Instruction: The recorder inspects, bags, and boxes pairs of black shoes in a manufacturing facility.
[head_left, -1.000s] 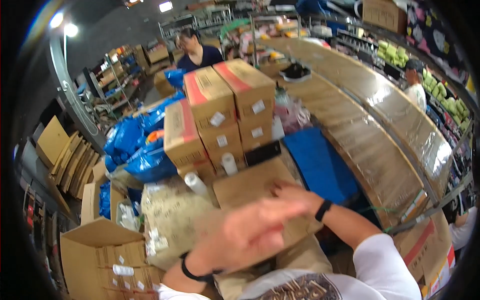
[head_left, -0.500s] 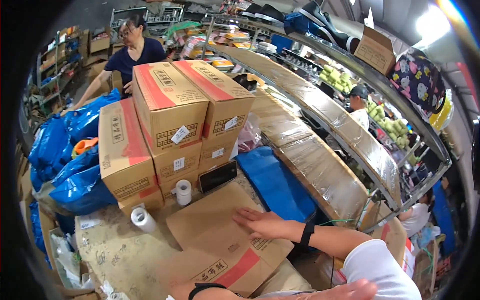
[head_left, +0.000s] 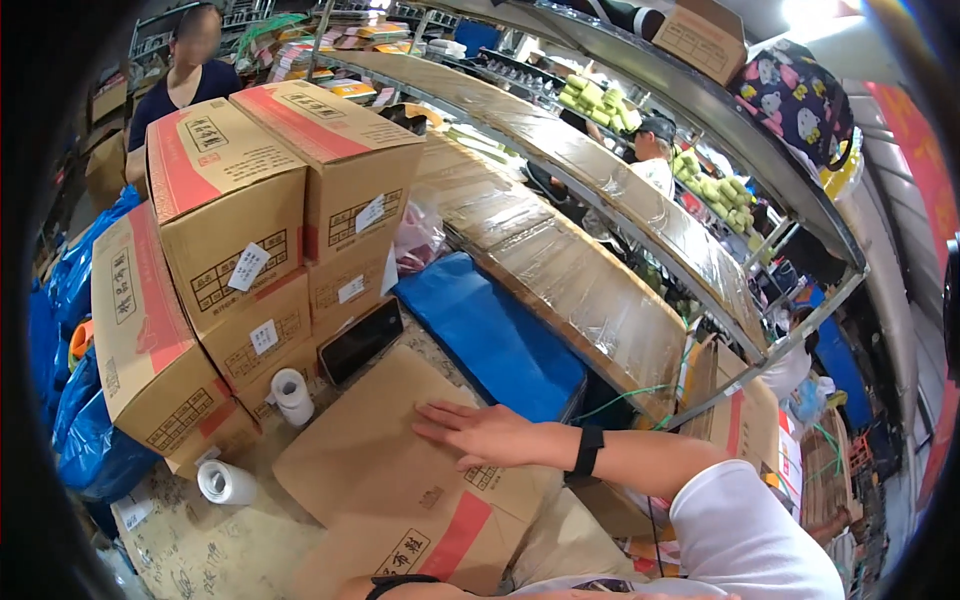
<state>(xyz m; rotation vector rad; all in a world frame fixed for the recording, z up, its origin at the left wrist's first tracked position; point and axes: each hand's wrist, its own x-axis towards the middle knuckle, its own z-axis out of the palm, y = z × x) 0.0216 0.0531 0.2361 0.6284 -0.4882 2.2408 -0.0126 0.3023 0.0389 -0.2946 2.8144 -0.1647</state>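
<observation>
A brown cardboard carton point(head_left: 385, 440) with a red band lies folded flat, or nearly so, on the worktable point(head_left: 190, 550) in front of me. My right hand point(head_left: 480, 430) rests palm down on its upper part, fingers stretched out and holding nothing. At the lower edge, by the carton's near side, only a little of my left hand point(head_left: 356, 588) shows beside a black wristband; its fingers are hidden or smeared. Two white label rolls point(head_left: 292, 397) stand or lie left of the carton. A dark phone point(head_left: 362, 342) leans against the stacked boxes just beyond it.
Several closed cartons point(head_left: 232, 240) are stacked at the far left of the table, beside blue plastic bags point(head_left: 100, 450). A blue folded sheet point(head_left: 490, 335) lies to the right. Film-wrapped wooden shelves point(head_left: 590, 300) run along the right. A co-worker point(head_left: 185, 80) stands behind the stack.
My view has swung to the right, so the table and boxes sit further left. My right hand stays flat on the carton. The co-worker has straightened, arm drawn in from the blue bags.
</observation>
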